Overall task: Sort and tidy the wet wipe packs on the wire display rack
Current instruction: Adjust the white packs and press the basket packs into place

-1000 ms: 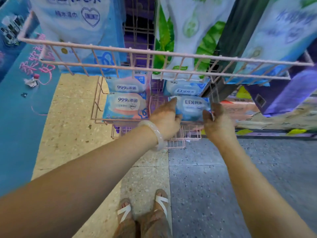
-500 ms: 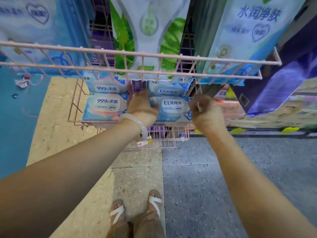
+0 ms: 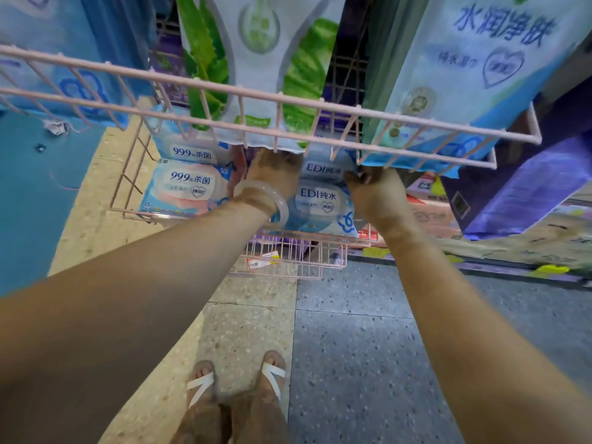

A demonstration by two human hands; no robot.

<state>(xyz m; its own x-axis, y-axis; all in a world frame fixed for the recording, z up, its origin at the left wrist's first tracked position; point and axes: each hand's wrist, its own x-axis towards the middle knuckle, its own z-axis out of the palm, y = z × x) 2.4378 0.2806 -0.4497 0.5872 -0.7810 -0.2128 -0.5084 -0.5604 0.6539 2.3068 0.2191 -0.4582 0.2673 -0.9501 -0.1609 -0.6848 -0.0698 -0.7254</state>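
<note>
A pink wire rack has a middle shelf (image 3: 134, 216) with small wet wipe packs. Two blue EDI packs lie stacked at the right, the front one (image 3: 320, 203) below the rear one (image 3: 323, 168). Two pink 99.9 packs (image 3: 189, 187) lie at the left. My left hand (image 3: 272, 174), with a pale bangle on the wrist, presses against the left side of the EDI packs. My right hand (image 3: 374, 193) curls around their right side. The fingertips of both hands are hidden under the upper shelf (image 3: 288, 100).
The upper shelf holds large packs: a blue one (image 3: 73, 43) at the left, a green leaf one (image 3: 256, 59) in the middle, a blue one (image 3: 474, 65) at the right. A lower basket (image 3: 298, 257) holds a price tag. Purple packs (image 3: 528, 187) stand to the right.
Both hands have pushed deeper along the EDI packs, under the upper shelf. The view has shifted closer to the rack.
</note>
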